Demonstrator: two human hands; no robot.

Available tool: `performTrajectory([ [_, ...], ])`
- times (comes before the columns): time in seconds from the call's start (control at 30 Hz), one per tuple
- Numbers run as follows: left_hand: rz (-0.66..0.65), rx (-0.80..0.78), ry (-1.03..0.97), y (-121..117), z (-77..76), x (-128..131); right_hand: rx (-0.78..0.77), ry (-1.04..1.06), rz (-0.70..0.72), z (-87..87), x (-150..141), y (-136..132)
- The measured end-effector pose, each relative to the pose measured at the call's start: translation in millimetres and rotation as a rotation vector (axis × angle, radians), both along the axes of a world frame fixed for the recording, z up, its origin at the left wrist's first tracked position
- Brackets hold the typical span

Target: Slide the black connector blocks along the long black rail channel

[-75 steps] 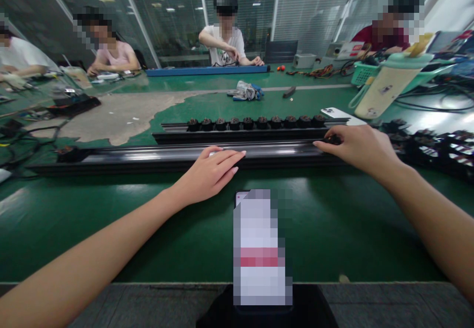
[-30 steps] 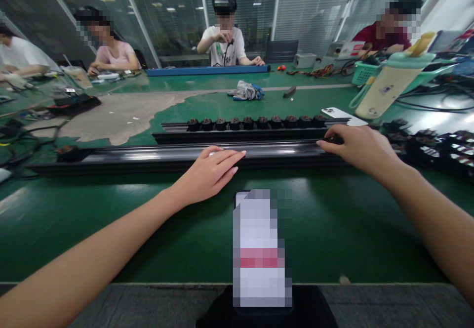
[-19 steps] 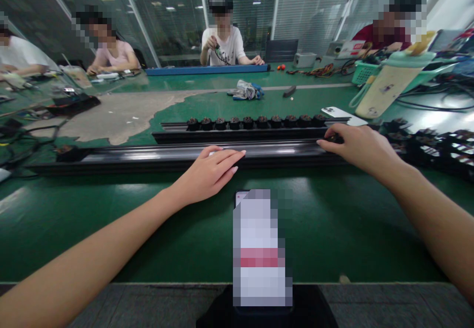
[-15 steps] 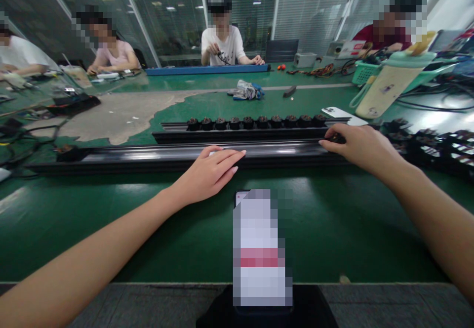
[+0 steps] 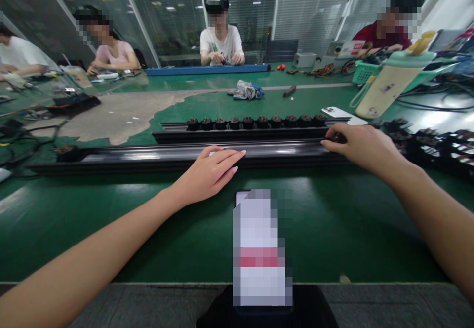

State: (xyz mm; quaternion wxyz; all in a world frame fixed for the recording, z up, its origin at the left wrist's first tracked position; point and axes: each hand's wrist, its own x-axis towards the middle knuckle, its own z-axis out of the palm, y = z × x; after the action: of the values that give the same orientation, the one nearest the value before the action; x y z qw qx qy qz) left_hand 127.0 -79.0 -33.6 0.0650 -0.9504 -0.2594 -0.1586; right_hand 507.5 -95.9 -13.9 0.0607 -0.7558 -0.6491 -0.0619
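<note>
Head view: left hand [image 5: 205, 176] rests on black rail [image 5: 148, 154], fingers loosely spread.
Right hand [image 5: 370, 147] pinches black socket module [image 5: 338, 139]; steady left-hand pressure should limit rail sliding.

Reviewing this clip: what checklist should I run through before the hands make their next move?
1. Left hand on the near rail: ok, fingers lie across it.
2. Right hand gripping the small dark part: ok, it is between thumb and fingers.
3. Small dark part fully seated in the near rail: cannot tell, fingers hide most of it.
4. Round black parts lined up along the far rail: ok, one row.
5. Space around the right hand uncluttered: not ok, the white phone and black parts pile are close by.
</note>
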Motion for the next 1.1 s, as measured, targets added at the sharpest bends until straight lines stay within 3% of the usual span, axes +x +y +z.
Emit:
performTrajectory([
  [0.33,-0.016,0.009,-0.011,0.9,-1.4,-0.7,-0.058,-0.065,-0.087,-1.1,6.7,3.7],
  [1.1,-0.008,-0.001,-0.008,1.3,-2.2,-0.9,-0.092,-0.071,-0.095,-4.2,21.3,8.5],
])
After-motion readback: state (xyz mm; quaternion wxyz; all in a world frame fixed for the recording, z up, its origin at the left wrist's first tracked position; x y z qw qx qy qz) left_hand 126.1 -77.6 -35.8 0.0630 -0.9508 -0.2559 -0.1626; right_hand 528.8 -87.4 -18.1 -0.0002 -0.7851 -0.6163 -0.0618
